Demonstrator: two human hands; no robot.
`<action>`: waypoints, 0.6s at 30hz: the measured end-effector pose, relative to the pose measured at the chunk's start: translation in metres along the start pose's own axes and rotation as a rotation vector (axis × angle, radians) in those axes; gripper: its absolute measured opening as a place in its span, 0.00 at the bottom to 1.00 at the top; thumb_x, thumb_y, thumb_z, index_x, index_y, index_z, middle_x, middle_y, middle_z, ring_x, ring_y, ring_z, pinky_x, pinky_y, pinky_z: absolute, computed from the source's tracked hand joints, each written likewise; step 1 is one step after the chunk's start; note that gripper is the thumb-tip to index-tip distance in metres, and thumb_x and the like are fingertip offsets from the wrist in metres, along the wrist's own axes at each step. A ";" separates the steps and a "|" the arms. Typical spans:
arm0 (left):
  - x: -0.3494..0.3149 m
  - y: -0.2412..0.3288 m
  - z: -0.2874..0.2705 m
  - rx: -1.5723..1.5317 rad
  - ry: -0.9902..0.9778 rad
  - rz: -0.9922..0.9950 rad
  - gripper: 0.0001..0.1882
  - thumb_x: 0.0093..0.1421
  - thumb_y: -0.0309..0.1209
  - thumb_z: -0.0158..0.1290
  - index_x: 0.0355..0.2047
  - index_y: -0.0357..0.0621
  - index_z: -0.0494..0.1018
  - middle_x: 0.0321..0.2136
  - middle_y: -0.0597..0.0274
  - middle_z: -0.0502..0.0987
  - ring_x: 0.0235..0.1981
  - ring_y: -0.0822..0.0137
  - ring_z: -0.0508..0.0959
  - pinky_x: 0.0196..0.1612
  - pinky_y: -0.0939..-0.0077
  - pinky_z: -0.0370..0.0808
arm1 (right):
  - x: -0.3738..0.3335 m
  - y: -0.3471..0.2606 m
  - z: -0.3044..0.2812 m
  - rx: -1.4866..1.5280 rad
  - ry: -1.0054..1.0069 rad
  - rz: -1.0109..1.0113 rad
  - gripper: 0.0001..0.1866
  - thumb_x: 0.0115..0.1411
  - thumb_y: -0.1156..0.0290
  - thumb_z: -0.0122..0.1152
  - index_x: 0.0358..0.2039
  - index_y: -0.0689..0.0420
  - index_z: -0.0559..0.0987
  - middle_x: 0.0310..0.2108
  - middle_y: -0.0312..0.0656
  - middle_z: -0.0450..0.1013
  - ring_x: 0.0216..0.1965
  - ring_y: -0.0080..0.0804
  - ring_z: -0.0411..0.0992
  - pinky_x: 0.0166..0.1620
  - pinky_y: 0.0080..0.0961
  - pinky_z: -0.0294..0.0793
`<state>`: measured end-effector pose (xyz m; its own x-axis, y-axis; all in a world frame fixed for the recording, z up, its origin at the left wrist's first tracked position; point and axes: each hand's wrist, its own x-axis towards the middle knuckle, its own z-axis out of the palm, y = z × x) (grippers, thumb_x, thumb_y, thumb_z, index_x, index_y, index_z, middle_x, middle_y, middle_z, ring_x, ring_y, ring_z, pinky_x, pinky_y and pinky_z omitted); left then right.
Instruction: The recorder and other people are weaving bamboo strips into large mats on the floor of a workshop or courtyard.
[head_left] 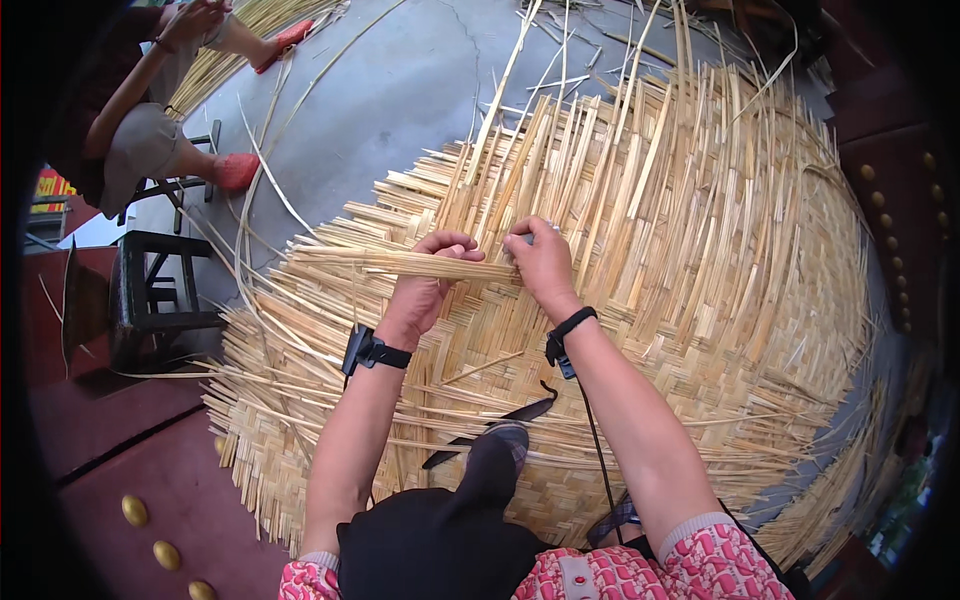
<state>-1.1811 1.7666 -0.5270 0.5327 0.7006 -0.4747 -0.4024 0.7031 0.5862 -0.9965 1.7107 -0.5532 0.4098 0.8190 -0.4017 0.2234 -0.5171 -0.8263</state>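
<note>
A flat bundle of pale split-reed strips (385, 262) stretches crosswise above a large woven reed mat (720, 345). My left hand (428, 285) has its fingers curled around the bundle near its right part. At the bundle's right end, my right hand (545, 265) pinches the strip ends between thumb and fingers. Both hands are over the middle of the mat, where long unwoven strips (640, 165) run away from me. A dark, narrow curved blade (500, 425) lies on the mat beside my shoe (508, 440).
Another person (150, 150) in red shoes sits at the far left. A black stool (165, 300) stands left of the mat. Loose strips (265, 170) trail over the grey floor (375, 110). Dark red panels with gold studs (167, 554) border the left and right sides.
</note>
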 end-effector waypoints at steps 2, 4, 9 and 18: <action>0.009 0.018 0.000 0.846 -0.122 0.022 0.14 0.66 0.25 0.52 0.52 0.39 0.73 0.45 0.59 0.79 0.45 0.68 0.80 0.50 0.76 0.77 | -0.016 0.009 0.000 0.274 0.121 -0.112 0.10 0.61 0.65 0.62 0.37 0.58 0.79 0.33 0.46 0.79 0.34 0.46 0.76 0.42 0.38 0.75; 0.028 0.022 -0.001 0.999 -0.215 -0.005 0.18 0.65 0.27 0.55 0.55 0.40 0.73 0.48 0.60 0.79 0.48 0.69 0.79 0.52 0.76 0.75 | -0.032 0.009 -0.010 0.397 0.039 -0.158 0.10 0.63 0.66 0.60 0.40 0.57 0.79 0.35 0.45 0.78 0.36 0.45 0.76 0.44 0.37 0.75; 0.059 0.000 0.021 1.069 -0.200 0.151 0.19 0.64 0.22 0.49 0.56 0.32 0.68 0.49 0.46 0.77 0.53 0.56 0.77 0.54 0.67 0.74 | -0.034 0.010 -0.041 -0.174 -0.120 -0.337 0.12 0.63 0.65 0.61 0.44 0.55 0.77 0.35 0.46 0.75 0.38 0.45 0.74 0.44 0.37 0.73; 0.087 0.017 0.056 1.014 -0.027 -0.256 0.17 0.58 0.32 0.51 0.44 0.34 0.73 0.33 0.61 0.78 0.30 0.68 0.75 0.34 0.73 0.71 | -0.076 0.004 -0.068 -0.204 -0.189 -0.647 0.08 0.52 0.71 0.68 0.33 0.48 0.80 0.28 0.39 0.74 0.32 0.41 0.74 0.34 0.34 0.73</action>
<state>-1.0998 1.8322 -0.5217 0.5355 0.5330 -0.6551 0.5315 0.3902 0.7519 -0.9670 1.6292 -0.4996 -0.0179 0.9975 0.0679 0.5394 0.0668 -0.8394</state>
